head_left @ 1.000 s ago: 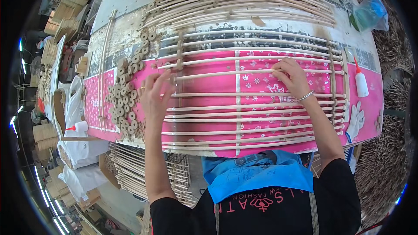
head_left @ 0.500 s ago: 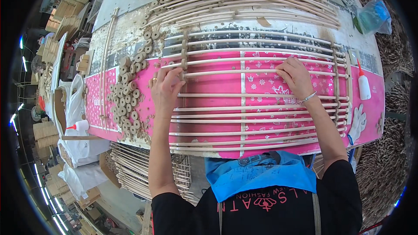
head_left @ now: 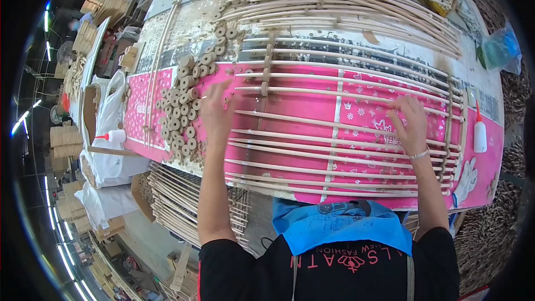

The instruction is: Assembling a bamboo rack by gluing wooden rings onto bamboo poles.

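Note:
My left hand (head_left: 218,108) is smeared by motion. It hovers just left of the rods' left ends, next to a heap of round wooden discs with centre holes (head_left: 181,103); whether it holds anything is unclear. My right hand (head_left: 411,124) is closed around a pale wooden rod (head_left: 323,93), its fingertips on it right of the middle. Several similar rods lie side by side across the pink sheet (head_left: 312,106). The upper rods pass through a column of discs (head_left: 266,69) near their left ends. Another column of discs (head_left: 449,108) joins the rods at their right ends.
More rods (head_left: 356,3) lie bundled at the table's far side. A white glue bottle (head_left: 480,136) stands at right, a glove (head_left: 467,181) beside it. Another glue bottle (head_left: 114,137) is at left. Assembled rod racks (head_left: 178,200) sit below the table edge.
The view has shifted, so the table sits further right. My left hand has left the left disc column and moved toward the disc heap. My right hand has slid rightward along the rods.

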